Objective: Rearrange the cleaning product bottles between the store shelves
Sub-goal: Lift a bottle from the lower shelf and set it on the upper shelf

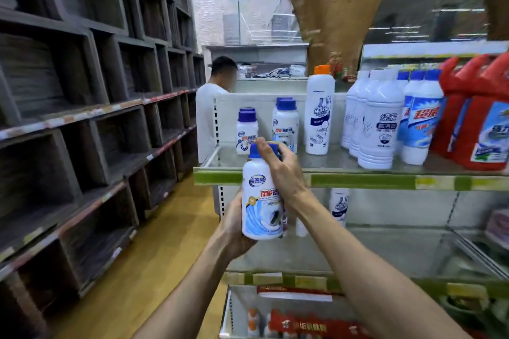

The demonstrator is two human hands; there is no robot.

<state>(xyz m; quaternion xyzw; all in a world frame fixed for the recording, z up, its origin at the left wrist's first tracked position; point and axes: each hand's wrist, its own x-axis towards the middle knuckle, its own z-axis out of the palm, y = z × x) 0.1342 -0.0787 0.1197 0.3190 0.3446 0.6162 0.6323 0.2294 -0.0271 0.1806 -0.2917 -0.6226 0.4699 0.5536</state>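
With my left hand (pixel 234 224) gripping the blue-capped drain cleaner bottle (pixel 261 195) near the upper shelf's (pixel 358 181) green edge and my right hand (pixel 278 165) clasping its cap, I could topple the two matching bottles (pixel 285 125) just beyond.

The upper shelf (pixel 358 180), green-edged with a metal deck, carries two blue-capped white bottles (pixel 247 131) and (pixel 285 124) at its nine o'clock end. An orange-capped tall white bottle (pixel 319 115) stands near the centre. Toward three o'clock stand plain white bottles (pixel 377 124), blue-labelled bottles (pixel 421 121) and red jugs (pixel 479 118), crowded together. The lower shelf (pixel 385 253) holds a white bottle (pixel 339 205) toward its back.
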